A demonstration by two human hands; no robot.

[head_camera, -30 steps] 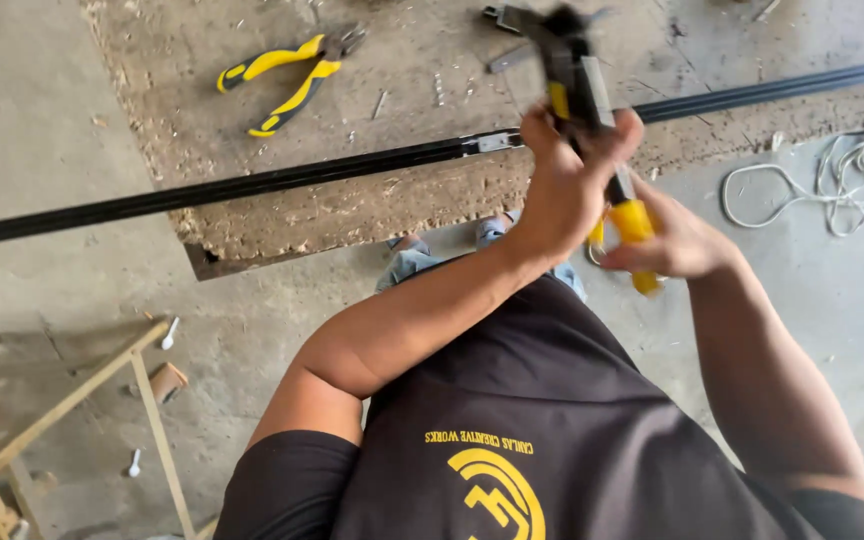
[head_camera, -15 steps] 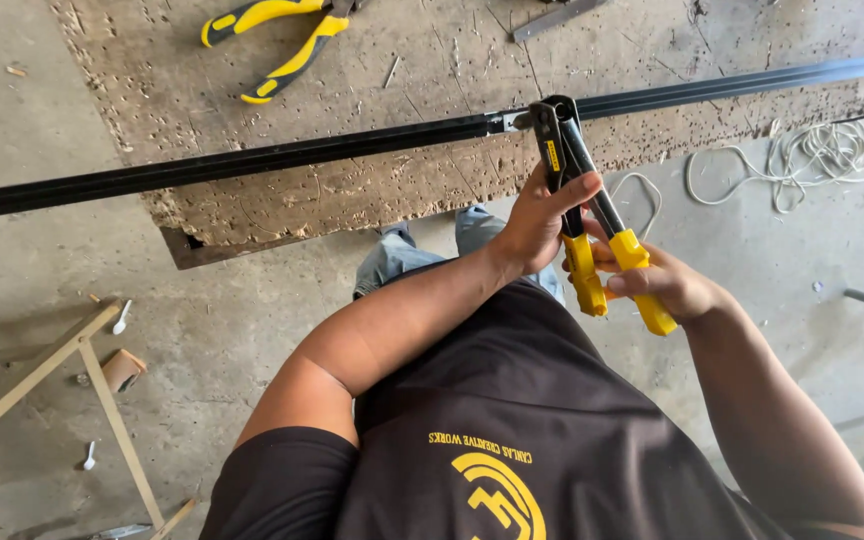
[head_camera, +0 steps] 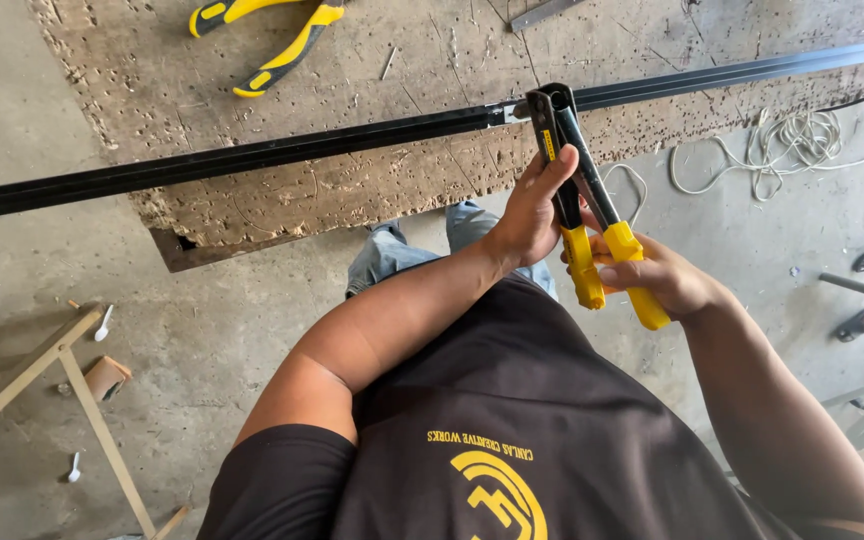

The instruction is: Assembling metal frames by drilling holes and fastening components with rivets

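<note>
Two hands grasp one rivet tool set against a black rail.

The left hand point(head_camera: 537, 205) wraps the black shank of the rivet tool point(head_camera: 584, 200); the right hand point(head_camera: 657, 275) clenches its two yellow handles just below. The tool's head, above both grips, meets the single black rail point(head_camera: 252, 155) on the worn board point(head_camera: 352, 90). One pair of yellow pliers point(head_camera: 272, 40) lies well up-left.

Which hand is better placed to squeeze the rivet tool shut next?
Right, probably. The right hand holds the yellow handles, where the squeeze happens. The left hand grips higher on the rivet tool, steadying its head at the black rail.
</note>
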